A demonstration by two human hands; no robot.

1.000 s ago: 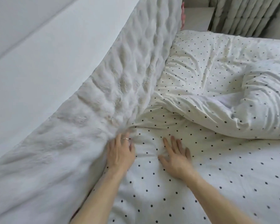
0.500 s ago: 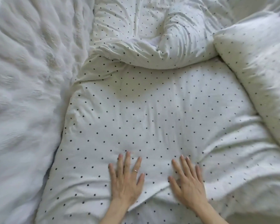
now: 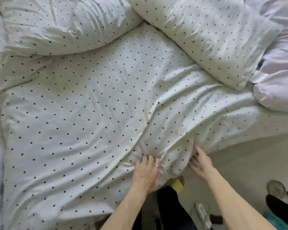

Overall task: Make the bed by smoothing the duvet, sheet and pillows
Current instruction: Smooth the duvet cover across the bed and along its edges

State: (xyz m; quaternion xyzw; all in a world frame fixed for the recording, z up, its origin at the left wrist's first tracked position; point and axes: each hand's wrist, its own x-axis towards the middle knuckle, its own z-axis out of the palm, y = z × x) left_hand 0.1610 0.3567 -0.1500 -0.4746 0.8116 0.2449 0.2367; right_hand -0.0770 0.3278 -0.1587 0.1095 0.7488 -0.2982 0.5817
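The dotted duvet (image 3: 76, 113) covers most of the bed and it has long creases that run toward its near edge. A bunched fold of the same dotted fabric (image 3: 60, 25) lies at the far side of the duvet, and a dotted pillow (image 3: 206, 39) lies at the far right corner of the duvet, tilted. A plain white pillow (image 3: 279, 77) is beside the dotted pillow, on the side away from the duvet. The left hand (image 3: 146, 173) lies on the near edge of the duvet, its grip released, fingers spread flat. The right hand (image 3: 201, 163) touches the hanging corner of the duvet, grip also released. A small ring (image 3: 157, 166) is on the left hand.
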